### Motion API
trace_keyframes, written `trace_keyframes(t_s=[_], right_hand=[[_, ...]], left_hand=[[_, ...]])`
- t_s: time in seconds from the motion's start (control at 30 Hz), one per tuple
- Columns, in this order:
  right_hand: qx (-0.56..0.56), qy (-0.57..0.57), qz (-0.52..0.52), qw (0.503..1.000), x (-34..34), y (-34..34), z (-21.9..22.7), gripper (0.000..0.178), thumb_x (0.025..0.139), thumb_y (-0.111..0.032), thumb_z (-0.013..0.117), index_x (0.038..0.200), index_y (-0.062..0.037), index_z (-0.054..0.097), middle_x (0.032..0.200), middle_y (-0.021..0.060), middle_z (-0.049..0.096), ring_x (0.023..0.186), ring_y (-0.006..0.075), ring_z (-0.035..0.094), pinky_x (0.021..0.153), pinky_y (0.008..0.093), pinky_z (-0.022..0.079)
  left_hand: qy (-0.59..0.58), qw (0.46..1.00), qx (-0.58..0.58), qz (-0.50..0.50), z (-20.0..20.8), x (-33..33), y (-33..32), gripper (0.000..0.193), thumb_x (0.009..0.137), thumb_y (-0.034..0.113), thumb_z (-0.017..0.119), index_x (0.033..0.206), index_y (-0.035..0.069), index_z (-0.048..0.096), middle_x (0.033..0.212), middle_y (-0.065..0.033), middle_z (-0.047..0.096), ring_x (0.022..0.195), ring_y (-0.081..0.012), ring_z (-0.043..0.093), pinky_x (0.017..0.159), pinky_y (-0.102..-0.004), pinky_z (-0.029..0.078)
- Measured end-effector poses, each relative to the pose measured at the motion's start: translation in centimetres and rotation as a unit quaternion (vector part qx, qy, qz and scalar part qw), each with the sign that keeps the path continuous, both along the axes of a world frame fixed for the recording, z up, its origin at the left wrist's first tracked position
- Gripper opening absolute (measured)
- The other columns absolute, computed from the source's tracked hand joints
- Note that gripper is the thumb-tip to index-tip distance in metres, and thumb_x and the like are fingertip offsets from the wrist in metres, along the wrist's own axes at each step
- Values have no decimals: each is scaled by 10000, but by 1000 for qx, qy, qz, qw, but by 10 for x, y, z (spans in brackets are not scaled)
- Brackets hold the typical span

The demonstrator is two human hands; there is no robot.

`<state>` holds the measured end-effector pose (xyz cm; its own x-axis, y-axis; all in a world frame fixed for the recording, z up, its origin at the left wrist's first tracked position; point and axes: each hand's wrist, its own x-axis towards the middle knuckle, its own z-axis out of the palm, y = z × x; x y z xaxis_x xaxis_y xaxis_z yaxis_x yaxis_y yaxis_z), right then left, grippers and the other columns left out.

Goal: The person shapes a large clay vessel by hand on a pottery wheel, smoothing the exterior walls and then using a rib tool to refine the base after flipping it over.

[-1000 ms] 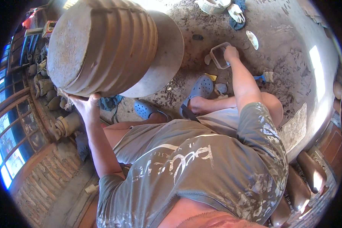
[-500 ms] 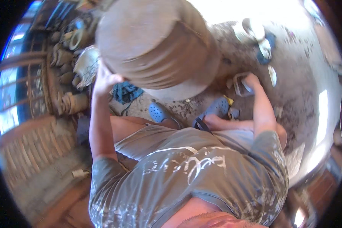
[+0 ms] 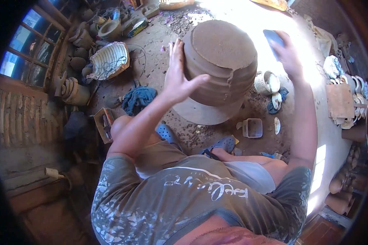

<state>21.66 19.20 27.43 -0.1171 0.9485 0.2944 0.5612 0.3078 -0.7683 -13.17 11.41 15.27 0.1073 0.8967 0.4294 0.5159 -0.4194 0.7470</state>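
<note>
A large brown clay pot (image 3: 221, 61) with ribbed sides stands upside down on a round clay disc (image 3: 200, 113) on the dirt floor in front of me. Its lower edge has a chipped notch on the right. My left hand (image 3: 178, 77) lies flat against the pot's left side, fingers spread upward and thumb pointing across the wall. My right hand (image 3: 288, 55) is raised to the right of the pot, apart from it, and grips a flat blue scraper (image 3: 272, 37).
A white bowl (image 3: 268, 81), a blue rag (image 3: 280, 100) and a square plastic tub (image 3: 252, 127) lie right of the disc. A blue cloth (image 3: 138, 99), a ribbed pale dish (image 3: 109, 60) and clay pots (image 3: 75, 92) sit left. Blue sandals (image 3: 223, 143) are on my feet.
The pot has come down from close to my head and now stands on the disc. My right hand has risen from the tub on the floor, holding the blue scraper.
</note>
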Motion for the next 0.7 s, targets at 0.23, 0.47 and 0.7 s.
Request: trace_keyframes(t_s=[0.23,0.47,0.7], right_hand=[[129,-284,85,946,-151,62,3,351,978,-155,634,1304,-64,726,1263,189,751,1171,328,715,1041,409,530],[85,-270,141,949,-174,47,9,317,950,-98,615,1238,-48,738,1157,180,766,1089,330,729,1019,402,534],[20,-212,268,940,-170,-6,29,246,968,-50,577,1136,-37,756,1070,160,760,1009,313,723,948,392,549]], left_hand=[[43,997,12,67,12,45,-28,1497,749,772,801,1644,-133,13,1733,-362,-8,1627,-502,-84,1286,-652,-30],[44,995,51,72,7,42,-2,1526,680,816,822,1641,-115,89,1683,-346,178,1597,-501,124,1291,-620,115],[2,997,64,-51,5,5,36,1538,625,818,865,1645,-98,169,1655,-351,281,1576,-479,263,1296,-569,230]])
